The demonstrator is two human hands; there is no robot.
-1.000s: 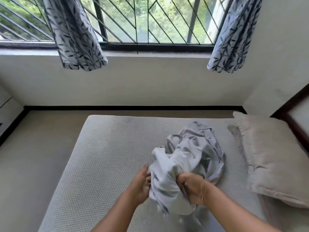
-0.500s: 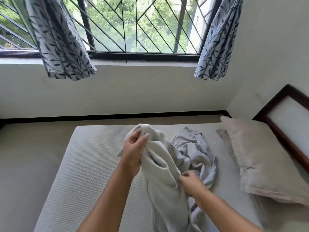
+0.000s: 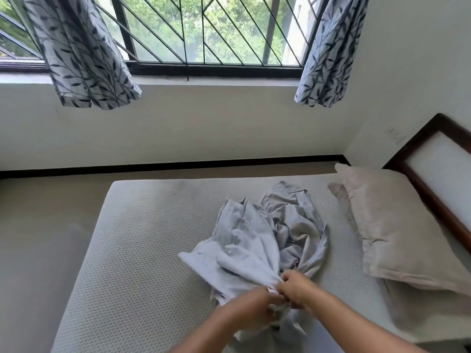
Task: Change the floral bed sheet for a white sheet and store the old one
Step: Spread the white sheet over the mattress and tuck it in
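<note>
A crumpled pale sheet (image 3: pixel 257 240) with faint grey leaf marks lies bunched on the bare, dimpled mattress (image 3: pixel 142 250), right of its middle. My left hand (image 3: pixel 251 308) and my right hand (image 3: pixel 295 289) meet at the near end of the bundle, both pinching a gathered part of the cloth. The rest of the sheet fans out away from my hands toward the window. Its lower end hangs below my hands and is partly hidden by my forearms.
A beige pillow (image 3: pixel 397 230) rests at the right by the dark wooden headboard (image 3: pixel 433 179). Tan floor (image 3: pixel 46 212) lies left of and beyond the mattress. Two leaf-print curtains (image 3: pixel 76 52) hang over a barred window (image 3: pixel 204 34) in the far wall.
My left hand, raised with a fold of sheet half a second ago, has dropped the cloth back on the mattress and come down to join my right hand at the near end.
</note>
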